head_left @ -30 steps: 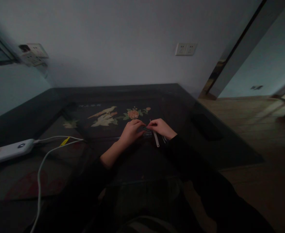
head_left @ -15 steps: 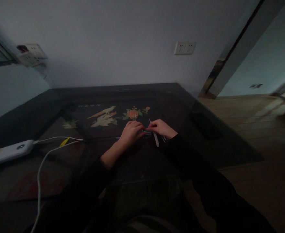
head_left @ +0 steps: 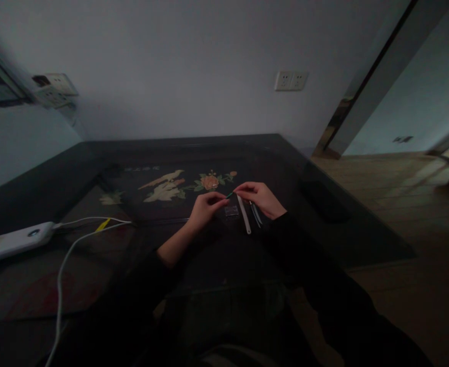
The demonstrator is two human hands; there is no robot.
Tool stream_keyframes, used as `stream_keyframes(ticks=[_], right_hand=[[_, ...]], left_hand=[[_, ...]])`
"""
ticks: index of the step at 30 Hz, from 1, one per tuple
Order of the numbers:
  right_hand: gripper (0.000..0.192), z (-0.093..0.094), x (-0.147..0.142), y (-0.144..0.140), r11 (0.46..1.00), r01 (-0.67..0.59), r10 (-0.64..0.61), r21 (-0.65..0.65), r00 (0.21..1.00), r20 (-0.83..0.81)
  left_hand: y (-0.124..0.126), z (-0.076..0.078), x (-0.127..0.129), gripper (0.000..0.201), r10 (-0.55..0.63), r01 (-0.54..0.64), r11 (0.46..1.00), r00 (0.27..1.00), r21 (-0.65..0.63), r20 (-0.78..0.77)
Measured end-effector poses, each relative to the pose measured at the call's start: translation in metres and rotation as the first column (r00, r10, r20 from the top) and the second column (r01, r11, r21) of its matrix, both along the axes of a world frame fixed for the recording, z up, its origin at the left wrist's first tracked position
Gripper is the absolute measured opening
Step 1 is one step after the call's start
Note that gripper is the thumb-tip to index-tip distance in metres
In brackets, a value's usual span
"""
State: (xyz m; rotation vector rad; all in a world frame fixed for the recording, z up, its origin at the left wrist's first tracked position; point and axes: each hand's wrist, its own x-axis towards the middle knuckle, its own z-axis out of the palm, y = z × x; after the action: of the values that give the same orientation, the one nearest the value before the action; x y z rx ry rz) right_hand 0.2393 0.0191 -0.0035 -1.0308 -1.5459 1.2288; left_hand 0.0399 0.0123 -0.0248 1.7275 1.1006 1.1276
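My left hand (head_left: 205,208) and my right hand (head_left: 261,198) meet above the dark glass-topped table (head_left: 316,229), and both pinch a small thin green piece (head_left: 229,194) between their fingertips. Just below them on the glass lie a small clear packet (head_left: 231,211), a white stick-like tool (head_left: 244,215) and a pair of thin metal tweezers (head_left: 255,214). Both arms wear dark sleeves. The light is dim and the green piece is too small to identify.
A painted bird and flower panel (head_left: 186,183) shows under the glass. A white power bank (head_left: 12,242) with white cables (head_left: 65,260) lies at the left. A dark flat object (head_left: 323,201) rests near the table's right edge. Wall sockets (head_left: 291,80) are behind; wooden floor (head_left: 419,214) is to the right.
Both hands lifted slightly off the table and drew apart a little, now with a thin green piece between them. The clear packet and white stick are now uncovered on the glass.
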Motion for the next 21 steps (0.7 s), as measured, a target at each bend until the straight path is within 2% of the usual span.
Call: stream_keyframes(ticks=[2,6,11,16,18,21], right_hand=[[0.031,-0.001,-0.006,-0.003,0.999,0.011,-0.008,0.046,0.997,-0.074],[0.026,-0.004,-0.022,-0.010,0.995,0.004,0.016,0.096,0.980,-0.201],[0.027,-0.004,-0.037,-0.016,0.998,0.032,-0.013,0.045,0.930,-0.368],[0.028,-0.002,-0.037,-0.017,0.999,0.006,0.015,0.052,0.924,-0.382],[0.026,0.000,-0.032,-0.016,0.997,0.040,-0.014,0.073,0.944,-0.328],[0.023,0.001,-0.022,-0.012,0.990,0.097,-0.078,0.100,0.982,-0.175]], left_hand=[[-0.001,0.000,0.003,0.037,-0.018,0.036,0.994,0.987,-0.106,0.162],[-0.005,0.000,0.009,0.044,-0.036,0.148,0.959,0.909,-0.242,0.414],[-0.010,0.001,0.014,0.050,-0.090,0.267,0.925,0.845,-0.269,0.527],[-0.008,-0.002,0.012,0.049,-0.126,0.295,0.916,0.856,-0.272,0.501],[-0.003,-0.001,0.007,0.047,-0.143,0.265,0.934,0.891,-0.239,0.432],[0.003,0.003,-0.002,0.040,-0.155,0.191,0.974,0.954,-0.123,0.257]])
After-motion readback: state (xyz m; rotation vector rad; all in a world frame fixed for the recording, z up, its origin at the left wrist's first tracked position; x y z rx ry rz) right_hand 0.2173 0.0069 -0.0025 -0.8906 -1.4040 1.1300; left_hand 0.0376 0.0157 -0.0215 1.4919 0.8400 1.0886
